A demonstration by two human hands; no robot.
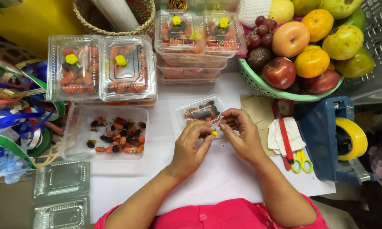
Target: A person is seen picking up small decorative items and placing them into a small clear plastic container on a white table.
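I have a tiny yellow flower (214,133) pinched between the fingertips of both hands, just in front of the small clear box (201,111) of red and dark berries that lies on the white table (225,174). My left hand (192,146) grips it from the left with thumb and forefinger closed, while my right hand (238,131) meets it from the right, fingers curled and pressed to the same spot, so the little thing stays steady between them. The small box sits right behind my fingers, within easy reach. To my left an open clear tray (106,132) holds loose berries, spread thin so each can be seen. Behind it stand closed boxes (101,67), each already bearing a yellow flower on top, and a further stack (197,38) sits behind the small box. Empty clear lids (61,193) wait at the near left, beside a heap of coloured ribbons (12,123). To my right lie yellow-handled scissors (300,160), a blue tape dispenser (335,135) and a green basket of fruit (303,55), kept aside from the working spot.
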